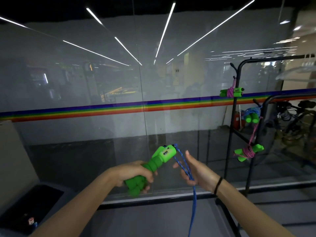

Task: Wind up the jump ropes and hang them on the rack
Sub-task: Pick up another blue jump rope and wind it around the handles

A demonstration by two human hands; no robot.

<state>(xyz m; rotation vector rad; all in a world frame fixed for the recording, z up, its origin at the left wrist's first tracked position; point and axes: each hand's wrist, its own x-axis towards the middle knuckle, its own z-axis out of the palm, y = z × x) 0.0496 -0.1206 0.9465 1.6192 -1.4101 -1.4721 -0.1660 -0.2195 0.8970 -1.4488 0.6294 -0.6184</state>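
1. Left hand [136, 173] is clamped tight round the pair of green handles [153, 166], near centre, their top ends tilted up and to the right.
2. Right hand [196, 170] sits just right of them, palm open and fingers straight.
3. The blue rope [194, 202] runs from the handle tops, lies across that open palm, then drops toward the near floor.
4. On the right, the black rack [273, 58] carries three wound ropes: a pink bundle [230, 93] highest, a blue bundle [251, 117] below it, a second pink bundle [248, 151] lowest.
5. Behind it all, a glass wall [85, 82] with a rainbow stripe [119, 109].
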